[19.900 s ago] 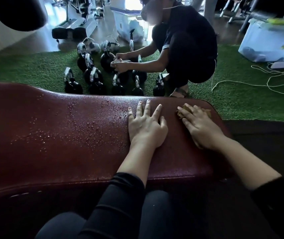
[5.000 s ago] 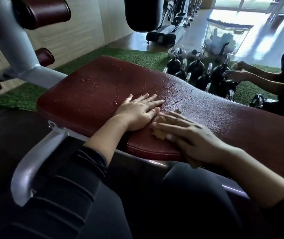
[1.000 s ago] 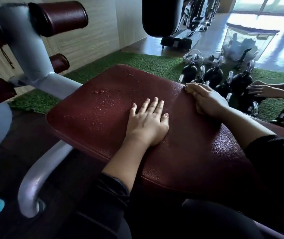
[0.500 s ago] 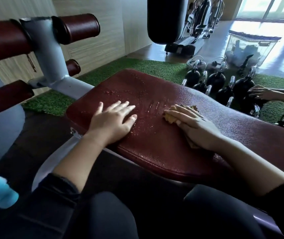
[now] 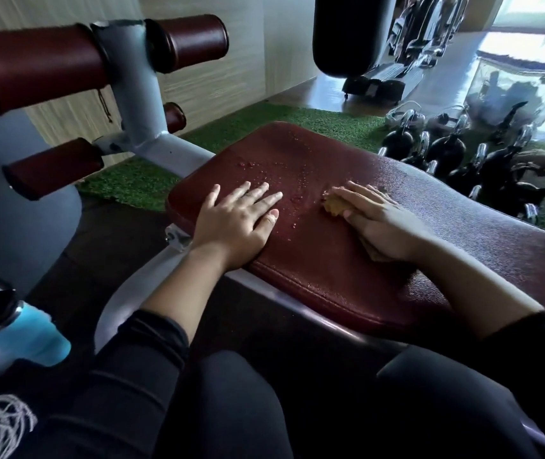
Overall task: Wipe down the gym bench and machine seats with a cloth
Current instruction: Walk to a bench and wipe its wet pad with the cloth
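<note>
The dark red padded gym bench (image 5: pixel 314 260) runs from the centre to the right, with water droplets beaded on its near-left end. My left hand (image 5: pixel 236 223) lies flat on the pad near its left end, fingers spread and straight. My right hand (image 5: pixel 377 223) presses a small yellow-brown cloth (image 5: pixel 334 204) onto the pad, fingers laid over it. Only the cloth's front edge and a bit under the wrist show. Droplets lie between the two hands.
Grey bench frame (image 5: pixel 145 104) with red roller pads (image 5: pixel 32 71) rises at left. A blue bottle (image 5: pixel 22 332) sits low left. Several black kettlebells (image 5: pixel 446 154) stand on green turf behind the bench, where another person's hand (image 5: pixel 542 162) reaches. A black punching bag (image 5: pixel 347 34) hangs behind.
Over the last second my right hand came back from the pad's far edge to the near-left part with the cloth. My left hand shifted left toward the pad's end.
</note>
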Motion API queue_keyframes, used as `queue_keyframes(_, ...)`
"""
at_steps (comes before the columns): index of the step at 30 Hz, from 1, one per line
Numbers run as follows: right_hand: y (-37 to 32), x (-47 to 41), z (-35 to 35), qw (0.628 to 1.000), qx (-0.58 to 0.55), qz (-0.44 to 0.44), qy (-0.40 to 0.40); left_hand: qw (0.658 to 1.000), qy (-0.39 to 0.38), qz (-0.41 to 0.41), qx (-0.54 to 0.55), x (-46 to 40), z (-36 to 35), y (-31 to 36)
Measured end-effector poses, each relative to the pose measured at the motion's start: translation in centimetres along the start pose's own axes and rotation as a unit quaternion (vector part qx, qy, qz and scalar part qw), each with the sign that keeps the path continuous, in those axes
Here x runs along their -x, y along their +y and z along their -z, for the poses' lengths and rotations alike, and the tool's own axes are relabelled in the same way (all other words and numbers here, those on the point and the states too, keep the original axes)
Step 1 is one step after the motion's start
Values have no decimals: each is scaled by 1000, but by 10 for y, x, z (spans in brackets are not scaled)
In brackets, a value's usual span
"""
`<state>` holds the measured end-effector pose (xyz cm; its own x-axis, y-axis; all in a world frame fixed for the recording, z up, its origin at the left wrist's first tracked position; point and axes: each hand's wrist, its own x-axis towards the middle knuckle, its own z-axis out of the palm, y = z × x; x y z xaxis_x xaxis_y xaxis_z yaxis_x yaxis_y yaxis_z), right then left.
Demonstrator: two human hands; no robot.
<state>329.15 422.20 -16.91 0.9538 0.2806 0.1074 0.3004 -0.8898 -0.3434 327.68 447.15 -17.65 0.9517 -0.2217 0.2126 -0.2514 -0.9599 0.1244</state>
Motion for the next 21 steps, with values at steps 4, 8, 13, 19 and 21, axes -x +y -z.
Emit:
queue_keyframes(4,-43,-1,-13,996,8,92,-2,1000,13,-1,21,-1,0,-1)
queue_keyframes(8,-62,48,-24,971,37,234,13,999,19,-6,27,-2,-3,-5)
queue_keyframes(13,-18,70,-1,946,17,321,-26,999,22,-7,23,-1,-5,-4)
queue_keyframes(19,0,20,3,979,-19,202,-36,999,27,-6,29,-2,-5,-4)
queue_keyframes(21,-25,11,-5,977,4,212,-26,999,21,-7,34,-3,-5,-5)
